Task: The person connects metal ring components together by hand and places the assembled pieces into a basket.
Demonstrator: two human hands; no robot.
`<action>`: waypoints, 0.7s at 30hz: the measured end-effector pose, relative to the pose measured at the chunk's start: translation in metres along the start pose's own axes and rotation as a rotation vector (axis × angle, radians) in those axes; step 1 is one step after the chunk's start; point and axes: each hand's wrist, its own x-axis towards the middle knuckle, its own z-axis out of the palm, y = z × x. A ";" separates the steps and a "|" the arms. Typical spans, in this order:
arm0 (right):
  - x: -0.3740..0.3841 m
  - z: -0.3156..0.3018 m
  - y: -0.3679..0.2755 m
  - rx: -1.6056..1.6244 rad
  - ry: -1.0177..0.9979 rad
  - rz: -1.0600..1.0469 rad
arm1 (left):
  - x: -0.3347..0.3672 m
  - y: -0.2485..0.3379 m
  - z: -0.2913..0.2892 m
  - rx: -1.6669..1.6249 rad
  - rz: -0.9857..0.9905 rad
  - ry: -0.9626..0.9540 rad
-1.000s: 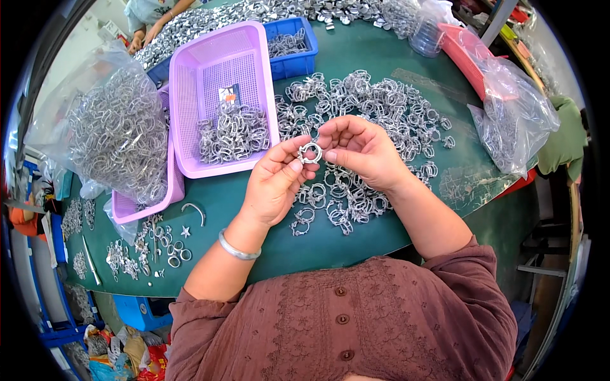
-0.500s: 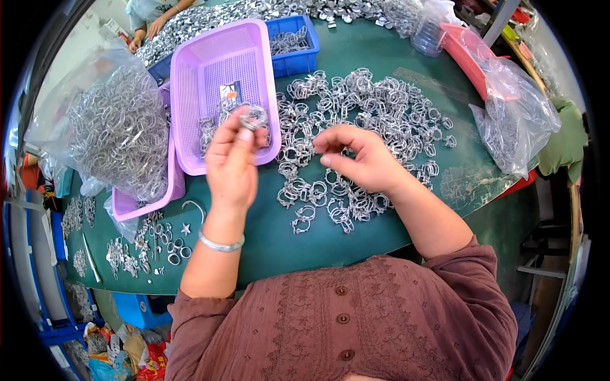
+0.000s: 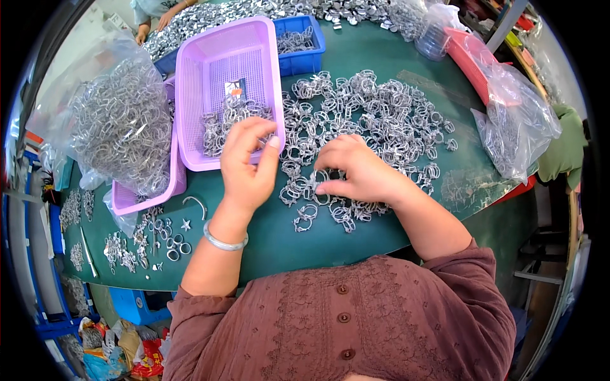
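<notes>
A wide heap of silver metal ring pieces lies spread on the green table. At its near left side my right hand reaches in, thumb and fingers curled around one silver ring piece among the others. My left hand hovers at the near right corner of a pink-purple plastic basket, thumb and fingers apart with nothing seen between them. Inside that basket, more ring pieces sit in a small mound beside a small card with an orange mark.
To the left, a clear bag of metal loops rests in another purple basket. Behind stands a blue bin. Loose rings, charms and a pointed tool lie at near left. A red basket and a bag stand right. Another person's hand shows far left.
My left hand has let go of the ring piece, which went into the basket, and lowered toward me. My right hand has moved down onto the heap and closed around a ring piece.
</notes>
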 end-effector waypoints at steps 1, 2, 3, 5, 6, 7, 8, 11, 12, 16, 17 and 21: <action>0.001 0.000 0.002 0.098 0.086 -0.007 | -0.003 0.004 0.002 -0.054 -0.008 -0.041; 0.000 -0.001 0.003 0.210 0.132 0.032 | -0.004 0.008 0.003 -0.066 0.057 -0.111; 0.001 -0.002 0.001 0.325 0.175 0.067 | -0.004 0.011 0.002 -0.072 0.122 -0.180; 0.002 -0.003 -0.002 0.419 0.179 0.112 | -0.004 0.014 0.005 -0.057 0.214 -0.241; 0.002 -0.004 -0.004 0.594 0.163 0.200 | -0.004 0.017 0.006 -0.063 0.226 -0.237; 0.002 -0.004 -0.006 0.769 0.145 0.289 | -0.005 0.016 0.007 -0.062 0.228 -0.236; 0.001 -0.001 -0.002 0.825 0.134 0.285 | -0.006 0.014 0.008 -0.063 0.232 -0.231; 0.001 0.001 0.000 0.944 0.121 0.303 | -0.008 0.014 0.012 -0.073 0.232 -0.219; 0.001 0.001 0.000 0.944 0.121 0.304 | -0.008 0.014 0.012 -0.060 0.231 -0.220; 0.001 0.001 0.000 1.041 0.118 0.295 | -0.009 0.012 0.013 -0.063 0.219 -0.196; 0.001 0.001 -0.001 1.054 0.114 0.286 | -0.010 0.012 0.013 -0.063 0.218 -0.195; 0.002 -0.001 -0.003 1.097 0.101 0.302 | -0.010 0.011 0.012 -0.055 0.223 -0.193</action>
